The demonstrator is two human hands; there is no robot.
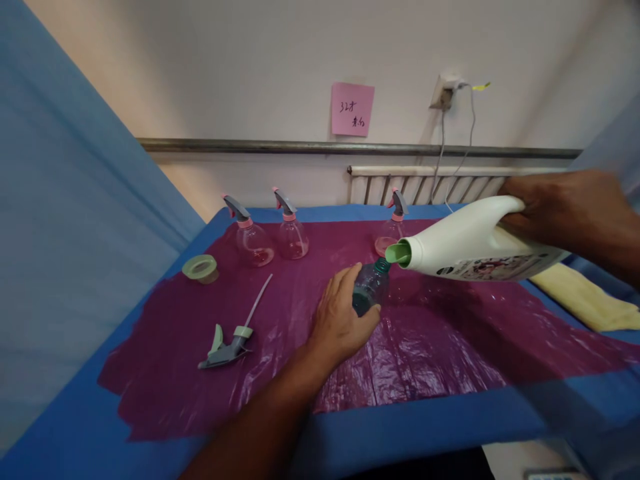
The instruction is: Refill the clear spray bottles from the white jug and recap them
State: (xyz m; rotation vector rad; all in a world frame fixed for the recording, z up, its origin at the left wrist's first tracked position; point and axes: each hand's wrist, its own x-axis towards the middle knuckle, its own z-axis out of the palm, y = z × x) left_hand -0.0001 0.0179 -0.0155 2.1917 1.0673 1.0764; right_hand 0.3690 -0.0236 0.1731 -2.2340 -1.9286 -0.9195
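My left hand (341,319) is wrapped round a small clear bottle (371,283) with a green tint, standing upright on the purple plastic sheet (440,347). My right hand (567,212) grips the handle of a big white jug (475,248), tipped on its side. The jug's green spout (398,253) hangs right at the small bottle's open mouth. A loose grey and green spray head (231,343) with its long tube lies on the sheet to the left of my left hand.
Three clear spray bottles with pink collars (253,235) (291,230) (393,230) stand along the back of the blue table (400,427). A green cap (201,268) lies at back left. A yellow cloth (583,297) lies at right. Blue curtain (65,220) on the left.
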